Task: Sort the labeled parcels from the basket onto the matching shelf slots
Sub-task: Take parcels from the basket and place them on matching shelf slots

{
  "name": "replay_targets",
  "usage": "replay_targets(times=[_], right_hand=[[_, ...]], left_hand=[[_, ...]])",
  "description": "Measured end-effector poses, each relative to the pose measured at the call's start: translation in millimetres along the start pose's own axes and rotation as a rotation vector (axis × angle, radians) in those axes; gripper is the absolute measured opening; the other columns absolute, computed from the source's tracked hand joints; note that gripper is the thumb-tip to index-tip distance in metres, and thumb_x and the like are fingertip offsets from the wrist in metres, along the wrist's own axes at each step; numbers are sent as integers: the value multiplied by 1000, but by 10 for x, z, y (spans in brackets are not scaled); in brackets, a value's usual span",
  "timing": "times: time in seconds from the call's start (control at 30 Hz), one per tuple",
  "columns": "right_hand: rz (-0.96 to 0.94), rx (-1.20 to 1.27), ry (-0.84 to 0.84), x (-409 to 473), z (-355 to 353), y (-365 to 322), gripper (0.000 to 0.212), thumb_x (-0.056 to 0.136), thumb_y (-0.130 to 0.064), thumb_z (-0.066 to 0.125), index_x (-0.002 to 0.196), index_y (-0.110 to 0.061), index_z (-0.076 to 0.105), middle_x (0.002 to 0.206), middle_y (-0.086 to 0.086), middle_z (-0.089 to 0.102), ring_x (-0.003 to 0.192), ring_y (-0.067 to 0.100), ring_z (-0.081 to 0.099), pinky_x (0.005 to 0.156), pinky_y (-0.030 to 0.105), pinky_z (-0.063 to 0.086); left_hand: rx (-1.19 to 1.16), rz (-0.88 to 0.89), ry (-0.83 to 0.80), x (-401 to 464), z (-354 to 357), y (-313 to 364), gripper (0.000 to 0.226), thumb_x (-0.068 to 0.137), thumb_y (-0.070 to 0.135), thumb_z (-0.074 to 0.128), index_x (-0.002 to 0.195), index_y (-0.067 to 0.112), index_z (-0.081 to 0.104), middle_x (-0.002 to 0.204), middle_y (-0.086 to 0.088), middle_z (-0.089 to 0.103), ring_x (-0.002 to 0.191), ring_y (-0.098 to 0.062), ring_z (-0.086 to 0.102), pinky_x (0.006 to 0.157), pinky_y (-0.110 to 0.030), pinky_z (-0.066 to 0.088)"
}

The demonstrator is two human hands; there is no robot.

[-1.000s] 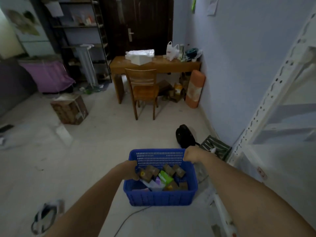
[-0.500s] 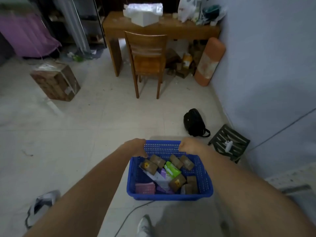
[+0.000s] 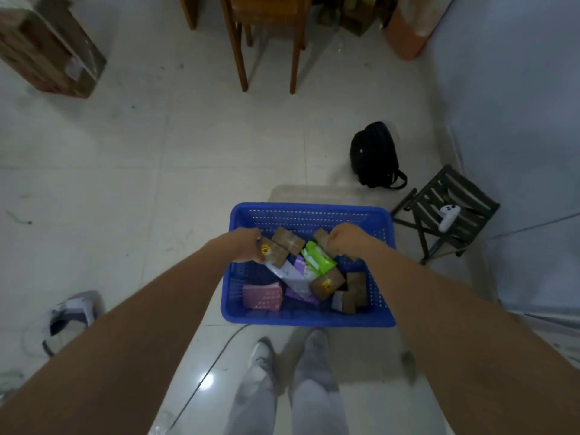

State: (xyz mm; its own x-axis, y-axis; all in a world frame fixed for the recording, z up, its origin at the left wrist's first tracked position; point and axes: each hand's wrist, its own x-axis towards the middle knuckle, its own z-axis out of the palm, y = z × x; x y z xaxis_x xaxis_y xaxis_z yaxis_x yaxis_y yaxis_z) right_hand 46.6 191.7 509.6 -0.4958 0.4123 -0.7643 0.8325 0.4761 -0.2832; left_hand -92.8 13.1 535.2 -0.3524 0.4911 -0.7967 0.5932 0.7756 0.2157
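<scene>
Pale floor tiles (image 3: 188, 171) spread out beyond both hands, with chair legs (image 3: 266, 51) far ahead and a black backpack (image 3: 373, 155) ahead to the right. Directly under the hands sits the blue basket (image 3: 309, 320) on the floor. Left hand (image 3: 243, 248) and right hand (image 3: 346, 241) hang over its parcels (image 3: 326, 282); fingers curl downward, whether they hold anything I cannot tell

Basket (image 3: 309, 318) on floor (image 3: 188, 158) before feet, parcels (image 3: 326, 282) inside; backpack (image 3: 373, 155) and stool (image 3: 445, 211) to its right.
</scene>
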Motion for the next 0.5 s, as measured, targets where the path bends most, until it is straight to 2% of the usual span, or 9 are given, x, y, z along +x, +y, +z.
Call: replay_targets(times=[0.1, 0.2, 0.3, 0.4, 0.43, 0.47, 0.5], right_hand=[[-27, -69, -36, 450, 209, 146, 30, 91, -14, 48, 63, -17, 37, 63, 2, 41, 57, 13, 41, 66, 29, 40], [-39, -116, -115, 870, 438, 276, 29, 88, -12, 54, 65, -17, 38, 64, -1, 39, 56, 10, 36, 53, 23, 32], [-84, -146, -173, 1368, 750, 432, 39, 84, -7, 57, 59, -15, 29, 60, 4, 33, 54, 13, 33, 47, 24, 26], [-96, -143, -200, 1857, 1157, 587, 45, 87, -12, 58, 58, -18, 24, 62, 2, 24, 55, 12, 26, 48, 22, 19], [-90, -135, -196, 2017, 1311, 646, 43, 87, -15, 59, 59, -17, 26, 65, 2, 28, 58, 13, 32, 50, 22, 22], [-72, -132, -205, 2177, 1458, 694, 34, 88, -18, 58, 62, -16, 36, 72, 5, 40, 68, 18, 45, 56, 24, 31], [-74, -130, -226, 2313, 1600, 732, 16, 89, -20, 57, 75, -13, 52, 89, 10, 52, 88, 24, 54, 68, 29, 41]], left_hand=[[-15, -37, -50, 376, 153, -69, 61, 85, 31, 67, 135, 10, 41, 132, -11, 52, 117, -28, 52, 95, -37, 43], [-50, -60, -55, 839, 330, -159, 61, 86, 30, 67, 136, 11, 39, 132, -10, 52, 117, -27, 52, 94, -35, 42], [-78, -53, -52, 1365, 584, -235, 56, 86, 29, 66, 134, 11, 41, 131, -9, 53, 116, -26, 53, 91, -32, 42], [-116, -50, -56, 1901, 951, -306, 58, 87, 27, 66, 136, 11, 40, 133, -10, 53, 118, -27, 53, 94, -33, 42], [-125, -47, -62, 2074, 1093, -332, 60, 86, 28, 66, 137, 11, 39, 134, -11, 52, 119, -27, 52, 95, -34, 42], [-128, -48, -73, 2252, 1247, -364, 60, 86, 29, 66, 137, 12, 40, 134, -11, 52, 120, -27, 52, 96, -35, 42], [-136, -49, -77, 2417, 1400, -397, 59, 86, 30, 66, 136, 12, 40, 135, -11, 51, 121, -27, 51, 96, -34, 42]])
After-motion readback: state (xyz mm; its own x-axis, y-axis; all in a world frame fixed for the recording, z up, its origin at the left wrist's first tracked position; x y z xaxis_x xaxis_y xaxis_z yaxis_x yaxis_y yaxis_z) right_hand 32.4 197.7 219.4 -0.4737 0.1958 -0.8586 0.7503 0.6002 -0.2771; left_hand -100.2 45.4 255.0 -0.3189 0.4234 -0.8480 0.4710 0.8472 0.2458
